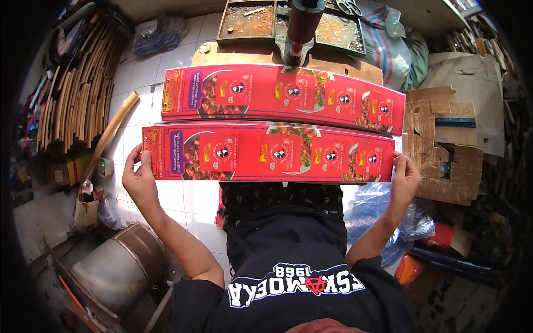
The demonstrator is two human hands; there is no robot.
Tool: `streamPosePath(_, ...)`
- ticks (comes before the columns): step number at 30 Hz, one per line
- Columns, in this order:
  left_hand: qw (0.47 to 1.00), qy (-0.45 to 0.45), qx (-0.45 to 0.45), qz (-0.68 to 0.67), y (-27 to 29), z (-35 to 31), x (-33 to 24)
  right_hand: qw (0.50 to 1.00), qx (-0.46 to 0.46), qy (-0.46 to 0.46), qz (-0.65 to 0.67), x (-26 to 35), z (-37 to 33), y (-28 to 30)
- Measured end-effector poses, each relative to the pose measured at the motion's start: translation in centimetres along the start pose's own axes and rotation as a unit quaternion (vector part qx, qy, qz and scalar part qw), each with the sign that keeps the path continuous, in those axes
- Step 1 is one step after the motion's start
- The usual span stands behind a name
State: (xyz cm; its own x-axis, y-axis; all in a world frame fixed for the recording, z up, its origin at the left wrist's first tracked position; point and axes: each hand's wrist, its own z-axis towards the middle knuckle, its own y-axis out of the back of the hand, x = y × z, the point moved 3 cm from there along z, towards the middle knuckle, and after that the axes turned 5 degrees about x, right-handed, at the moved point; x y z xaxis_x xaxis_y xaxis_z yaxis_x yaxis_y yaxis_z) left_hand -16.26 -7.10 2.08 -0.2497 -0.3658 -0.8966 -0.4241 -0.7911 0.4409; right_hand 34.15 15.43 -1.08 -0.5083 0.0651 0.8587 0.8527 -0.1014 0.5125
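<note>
A long red printed strip [250,166] with food pictures and round emblems is stretched level in front of me. My left hand [139,173] pinches its left end, thumb on the printed face. At the other end my right hand [407,173] grips the right edge between thumb and fingers. Just beyond lies a matching red strip [261,97], slightly slanted, its right end lower in the picture. Whether it is one sheet or a stack, I cannot tell. Over the far strip's back edge stands the dark metal column [304,28] of a machine; its lower tip comes down close to that edge.
Two shallow trays [244,40] with small scraps flank the column, above a wooden board [239,54]. Scissors [350,6] lie at the right tray. Cardboard stacks [78,94] stand left, torn cardboard [461,172] right. A metal drum [119,266] sits lower left; clear plastic [369,208] lies lower right.
</note>
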Motion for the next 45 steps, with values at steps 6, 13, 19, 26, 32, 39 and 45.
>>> streamPosePath(6,0.93,0.051,0.165,-0.324,1.3,-0.4,1.1,0.998,-0.019,-0.042,0.036,-0.9,0.1,2.4)
streamPosePath(13,0.86,0.065,0.293,-0.414,-2.0,-2.0,0.9,0.991,-0.066,-0.031,-0.108,-3.4,0.5,5.3)
streamPosePath(19,0.845,0.084,0.303,-0.431,-5.3,-2.2,-0.6,0.981,0.138,0.007,0.14,2.9,-1.4,1.2)
streamPosePath(26,0.837,0.084,0.341,-0.419,-7.1,-2.6,-1.1,0.852,0.385,0.065,0.349,5.8,-3.8,-6.6)
streamPosePath(32,0.82,0.09,0.373,-0.426,-8.7,-2.6,-2.4,0.939,0.077,0.052,0.331,5.8,-2.0,-4.0)
streamPosePath(39,0.783,0.099,0.451,-0.416,-10.7,-2.9,-4.5,0.956,0.227,0.028,0.181,7.8,-3.3,-7.2)
streamPosePath(45,0.743,0.118,0.538,-0.381,-13.4,-4.5,-5.5,0.93,0.331,0.063,0.15,10.0,-3.9,-8.9)
